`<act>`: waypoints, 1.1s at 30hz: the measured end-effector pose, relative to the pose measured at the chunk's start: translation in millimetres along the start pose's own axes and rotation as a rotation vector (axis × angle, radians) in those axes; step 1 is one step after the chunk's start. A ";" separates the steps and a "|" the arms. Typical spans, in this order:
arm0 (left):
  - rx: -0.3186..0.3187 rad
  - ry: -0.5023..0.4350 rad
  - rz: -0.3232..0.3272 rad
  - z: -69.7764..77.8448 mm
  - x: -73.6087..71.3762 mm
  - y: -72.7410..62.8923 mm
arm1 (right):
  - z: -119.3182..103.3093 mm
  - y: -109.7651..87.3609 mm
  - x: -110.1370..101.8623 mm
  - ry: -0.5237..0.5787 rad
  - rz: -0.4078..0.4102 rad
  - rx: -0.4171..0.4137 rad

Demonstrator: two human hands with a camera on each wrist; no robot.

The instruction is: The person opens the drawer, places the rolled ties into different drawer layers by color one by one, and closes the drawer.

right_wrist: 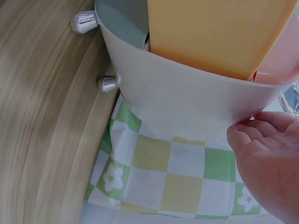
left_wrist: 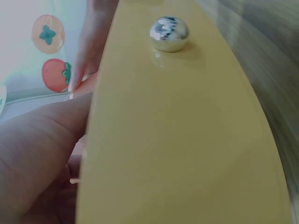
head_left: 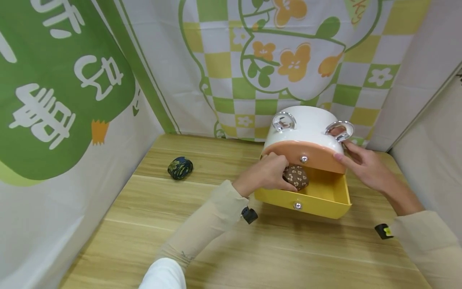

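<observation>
A small white drawer box (head_left: 306,120) with silver ear-shaped loops has an orange upper drawer front (head_left: 314,154) and a pulled-out yellow drawer (head_left: 328,206). My left hand (head_left: 272,172) reaches into the yellow drawer, fingers and thumb around a brown flower-print cloth roll (head_left: 297,176). In the left wrist view the yellow drawer front (left_wrist: 177,121) hides most of that hand's work. On the box's right side rests my right hand (head_left: 368,166), its thumb at the edge of the orange front. The right wrist view has its fingertips (right_wrist: 243,133) against the white side wall.
A dark blue patterned cloth roll (head_left: 180,167) lies on the wooden table (head_left: 144,224) to the left. Behind the box hangs a checked, flowered curtain (head_left: 223,80). Silver feet (right_wrist: 108,84) stick out under the box.
</observation>
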State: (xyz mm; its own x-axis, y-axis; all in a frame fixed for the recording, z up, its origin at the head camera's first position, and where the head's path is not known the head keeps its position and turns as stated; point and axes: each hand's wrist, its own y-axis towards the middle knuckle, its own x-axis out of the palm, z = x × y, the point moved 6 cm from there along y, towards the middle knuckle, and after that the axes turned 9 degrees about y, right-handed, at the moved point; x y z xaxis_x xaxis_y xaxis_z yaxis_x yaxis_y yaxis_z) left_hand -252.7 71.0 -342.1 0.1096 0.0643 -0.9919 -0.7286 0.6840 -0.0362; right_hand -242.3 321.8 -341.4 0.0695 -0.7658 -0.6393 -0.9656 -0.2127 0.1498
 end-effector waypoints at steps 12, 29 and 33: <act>0.030 0.078 -0.059 2.4 12.1 14.3 | 0.5 0.7 0.5 -0.013 -0.010 0.017; 0.016 0.114 0.003 2.7 -19.1 -12.5 | -2.2 -0.6 1.4 -0.001 -0.009 0.015; 0.004 0.083 0.131 3.1 -35.7 -31.2 | -2.4 -1.1 1.1 -0.002 0.000 0.016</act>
State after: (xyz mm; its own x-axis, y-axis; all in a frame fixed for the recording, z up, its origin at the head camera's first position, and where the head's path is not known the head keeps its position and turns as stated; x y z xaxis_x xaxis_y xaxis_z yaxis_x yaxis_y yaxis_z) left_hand -231.8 49.6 -305.3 -0.0427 0.0927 -0.9948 -0.7305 0.6764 0.0944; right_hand -240.5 319.7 -340.5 0.0690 -0.7644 -0.6410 -0.9694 -0.2031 0.1377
